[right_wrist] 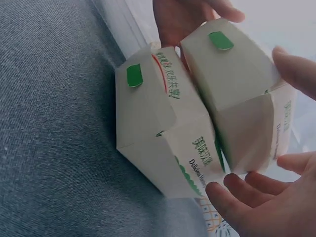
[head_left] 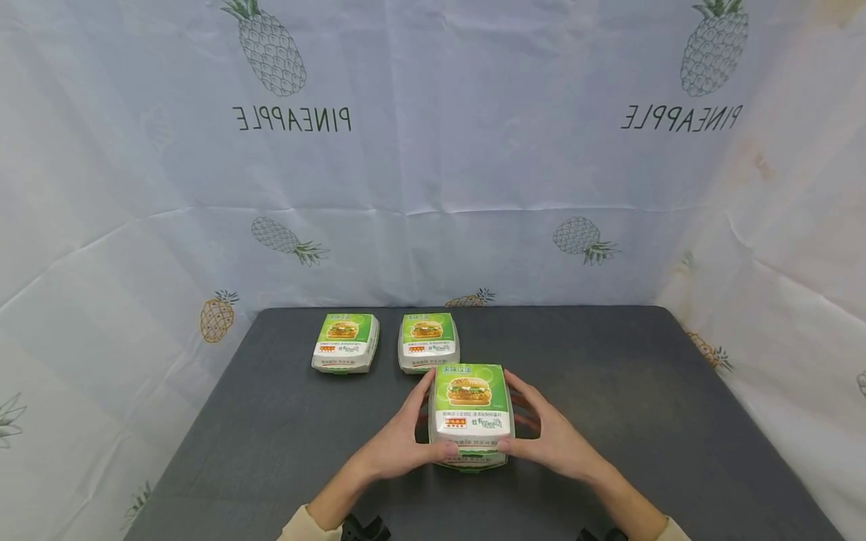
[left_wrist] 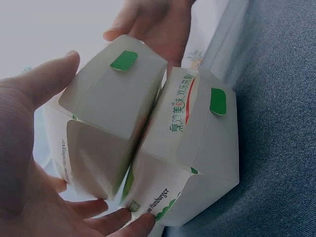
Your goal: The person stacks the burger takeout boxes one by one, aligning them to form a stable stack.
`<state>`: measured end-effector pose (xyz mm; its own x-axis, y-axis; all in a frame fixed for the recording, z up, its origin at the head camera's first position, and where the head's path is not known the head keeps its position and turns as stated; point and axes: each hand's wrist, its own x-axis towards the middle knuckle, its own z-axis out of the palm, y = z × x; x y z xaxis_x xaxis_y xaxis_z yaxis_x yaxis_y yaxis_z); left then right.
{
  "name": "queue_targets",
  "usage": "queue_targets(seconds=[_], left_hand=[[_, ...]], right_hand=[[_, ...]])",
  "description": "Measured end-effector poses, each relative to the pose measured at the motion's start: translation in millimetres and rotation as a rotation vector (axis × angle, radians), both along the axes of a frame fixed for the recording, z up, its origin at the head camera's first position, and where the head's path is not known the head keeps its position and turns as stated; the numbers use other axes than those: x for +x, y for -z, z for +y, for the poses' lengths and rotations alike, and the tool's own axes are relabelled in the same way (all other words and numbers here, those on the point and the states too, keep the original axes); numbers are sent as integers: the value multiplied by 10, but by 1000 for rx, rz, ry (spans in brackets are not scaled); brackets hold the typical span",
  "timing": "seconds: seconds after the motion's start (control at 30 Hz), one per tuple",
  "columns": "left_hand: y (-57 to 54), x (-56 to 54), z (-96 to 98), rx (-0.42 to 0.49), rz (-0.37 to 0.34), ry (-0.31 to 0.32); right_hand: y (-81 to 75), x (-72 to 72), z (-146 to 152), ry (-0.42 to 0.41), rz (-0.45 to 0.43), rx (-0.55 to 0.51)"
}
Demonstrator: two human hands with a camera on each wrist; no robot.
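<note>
Two white-and-green hamburger boxes stand stacked near the front of the dark table. My left hand (head_left: 398, 445) and right hand (head_left: 551, 441) grip the upper box (head_left: 471, 406) from its two sides, thumbs at the near corners and fingers along the sides. Beneath it, the lower box (left_wrist: 207, 143) sits on the table, mostly hidden in the head view. Both wrist views show the upper box (right_wrist: 232, 74) resting on or close over the lower one, a thin gap showing between them. Some fingertips reach down to the lower box's top edge.
Two more hamburger boxes lie at the back of the dark table (head_left: 284, 428): one box (head_left: 345, 343) on the left, another box (head_left: 428, 338) right behind the stack. A pineapple-print cloth (head_left: 433, 173) hangs behind the table and along both sides.
</note>
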<state>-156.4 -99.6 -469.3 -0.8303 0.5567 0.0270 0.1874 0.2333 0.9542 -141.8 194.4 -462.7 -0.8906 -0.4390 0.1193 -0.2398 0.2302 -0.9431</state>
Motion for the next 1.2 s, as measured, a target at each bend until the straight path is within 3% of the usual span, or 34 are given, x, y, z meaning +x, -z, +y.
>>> queue_targets(seconds=[0.33,0.83,1.2], left_hand=[[-2,13,-4,8,12,-8],[-14,18,4,-5,23,-23],[-25,18,-20,-22,19,-12]], right_hand=[[107,-49,-29,-20,-8,-68],[127,-63,-41,-27,39,-60],[142,-85,-44,-41,17,-75]])
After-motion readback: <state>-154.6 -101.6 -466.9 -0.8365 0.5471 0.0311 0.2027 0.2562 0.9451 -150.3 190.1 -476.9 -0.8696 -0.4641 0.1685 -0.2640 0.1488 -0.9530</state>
